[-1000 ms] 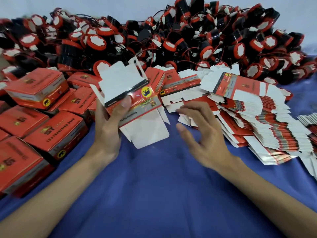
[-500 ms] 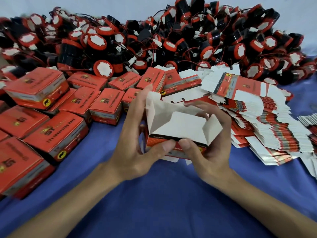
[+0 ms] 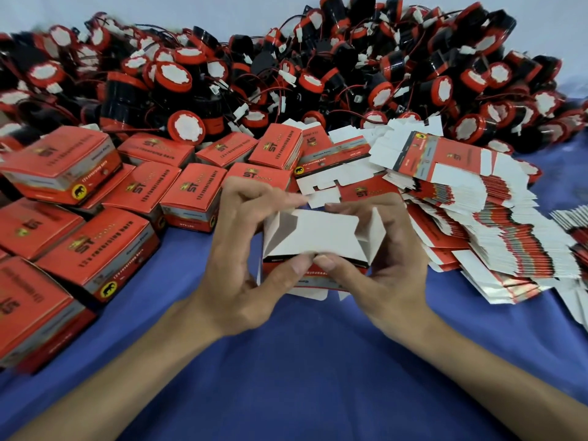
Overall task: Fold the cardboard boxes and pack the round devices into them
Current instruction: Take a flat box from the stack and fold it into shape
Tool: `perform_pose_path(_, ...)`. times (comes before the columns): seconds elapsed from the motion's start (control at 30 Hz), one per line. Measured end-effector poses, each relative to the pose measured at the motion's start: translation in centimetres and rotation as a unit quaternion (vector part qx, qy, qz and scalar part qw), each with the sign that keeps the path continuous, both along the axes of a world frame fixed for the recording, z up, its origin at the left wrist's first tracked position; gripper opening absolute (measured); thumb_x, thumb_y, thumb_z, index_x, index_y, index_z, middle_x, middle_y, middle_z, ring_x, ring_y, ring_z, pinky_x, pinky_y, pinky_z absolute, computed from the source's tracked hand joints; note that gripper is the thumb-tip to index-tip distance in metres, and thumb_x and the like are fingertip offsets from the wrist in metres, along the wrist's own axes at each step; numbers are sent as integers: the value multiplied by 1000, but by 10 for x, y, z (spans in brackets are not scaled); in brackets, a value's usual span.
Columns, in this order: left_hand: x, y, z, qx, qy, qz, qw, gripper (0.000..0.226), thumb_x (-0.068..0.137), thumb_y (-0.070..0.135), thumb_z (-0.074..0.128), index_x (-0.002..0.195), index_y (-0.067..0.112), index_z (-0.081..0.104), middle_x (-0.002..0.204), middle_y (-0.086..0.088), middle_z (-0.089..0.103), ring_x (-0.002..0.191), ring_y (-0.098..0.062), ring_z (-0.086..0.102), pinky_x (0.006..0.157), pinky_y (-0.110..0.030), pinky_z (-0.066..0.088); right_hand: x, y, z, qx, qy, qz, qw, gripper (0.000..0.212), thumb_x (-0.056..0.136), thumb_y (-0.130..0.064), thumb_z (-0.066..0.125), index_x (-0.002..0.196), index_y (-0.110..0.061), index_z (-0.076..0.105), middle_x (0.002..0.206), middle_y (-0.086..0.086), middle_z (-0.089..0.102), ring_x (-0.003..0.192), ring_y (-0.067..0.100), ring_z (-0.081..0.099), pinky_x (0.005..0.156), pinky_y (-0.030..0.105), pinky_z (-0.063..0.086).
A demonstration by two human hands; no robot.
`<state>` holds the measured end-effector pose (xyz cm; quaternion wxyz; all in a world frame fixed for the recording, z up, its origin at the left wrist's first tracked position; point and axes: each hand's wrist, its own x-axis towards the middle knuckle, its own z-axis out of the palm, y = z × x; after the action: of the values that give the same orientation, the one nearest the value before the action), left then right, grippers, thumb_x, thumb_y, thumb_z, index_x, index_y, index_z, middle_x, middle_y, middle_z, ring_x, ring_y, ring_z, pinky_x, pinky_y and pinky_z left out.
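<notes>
Draped in blue cloth, the desk (image 3: 286, 383) runs back to a pale wall (image 3: 159, 9) on the far side. Both hands hold one half-folded box (image 3: 313, 237) up in the centre, just above the cloth. Its white inside faces the camera, with a side flap standing out at each end and a red printed panel below.

The left hand (image 3: 235, 272) grips the box's left end. Its fingers (image 3: 254, 194) curl over the far top edge and its thumb presses the near edge. The right hand (image 3: 394, 268) grips the right end in the same way, fingers (image 3: 359, 206) bent over the far edge and thumb on the near rim. The two thumb tips lie almost touching at the middle of that rim.

Behind the hands a heap of round devices (image 3: 318, 74) — black bodies, red rims, white faces, thin red wires — runs along the whole back of the desk. Closed red boxes (image 3: 95, 249) lie in rows and stacks on the left, many touching one another. On the right a slumped stack of flat cartons (image 3: 509, 224) fans out, with a few loose flat ones between it and the closed boxes.
</notes>
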<state>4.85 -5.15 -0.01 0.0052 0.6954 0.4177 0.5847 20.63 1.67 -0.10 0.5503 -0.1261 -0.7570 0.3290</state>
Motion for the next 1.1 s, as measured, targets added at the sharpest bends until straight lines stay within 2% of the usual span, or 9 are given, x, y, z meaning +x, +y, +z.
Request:
perform_pose_path(0.2,2,4,1,16,-87,-43,995,38,77,11,64,103,15,36,103,-11,42,99,-29,58,85,-34,48,-4,0,-4,-43,15,13,999,39,76,-21,72,94,-32,40,100,-20,52,99,4,59,76,15,46)
perform_pose_path(0.33,-1,5,-1,-24,-151,-51,987,42,80,13,67,104,18,33,102,11,56,100,-4,60,84,-20,48,-6,3,-8,-108,19,25,994,34,75,-23,70,92,-27,41,96,-31,53,93,-9,54,72,8,45)
perform_pose_path(0.53,-5,15,-2,-87,-182,-13,979,31,86,23,61,112,23,45,94,3,55,85,-3,58,73,-15,47,-17,13,-4,-159,9,15,987,44,76,-34,71,112,-33,46,102,5,59,98,15,62,74,23,54)
perform_pose_path(0.63,-5,29,0,-114,-195,23,974,29,95,20,54,125,20,52,107,14,63,99,-4,62,78,-15,48,-33,23,4,-159,14,-5,987,47,84,-25,69,122,-33,43,94,15,62,90,27,64,72,42,57)
perform_pose_path(0.7,-7,39,0,-92,-156,73,981,32,98,17,48,127,8,55,111,5,64,103,-7,62,83,-20,48,-41,31,6,-139,-1,-24,990,41,89,-21,61,125,-31,45,94,13,62,89,27,63,75,48,56)
perform_pose_path(0.83,-10,48,-8,-46,-74,140,986,40,97,22,41,121,-4,60,91,-15,58,85,-23,56,77,-25,45,-45,41,-6,-113,-19,-21,993,37,100,-27,41,136,-19,44,111,-1,63,104,19,61,85,45,54)
perform_pose_path(0.9,-12,47,-12,-51,-75,143,986,39,97,24,41,119,-1,62,91,-16,57,85,-22,55,78,-22,44,-45,42,-9,-84,-27,-44,995,41,98,-31,35,135,-16,46,97,1,61,91,16,58,78,35,50)
perform_pose_path(1.0,-15,46,-13,-82,-124,101,984,36,98,28,39,115,8,62,94,-14,52,87,-11,53,78,-19,42,-45,44,-12,-53,-43,-66,996,46,98,-27,35,129,0,56,88,-2,53,82,9,51,74,24,41)
perform_pose_path(1.1,-13,44,-10,-119,-205,19,971,27,97,34,34,105,25,59,94,-15,53,86,-21,55,73,-30,47,-44,44,-14,-36,-53,-67,996,47,98,-24,35,127,7,56,87,-5,49,82,7,48,75,20,38)
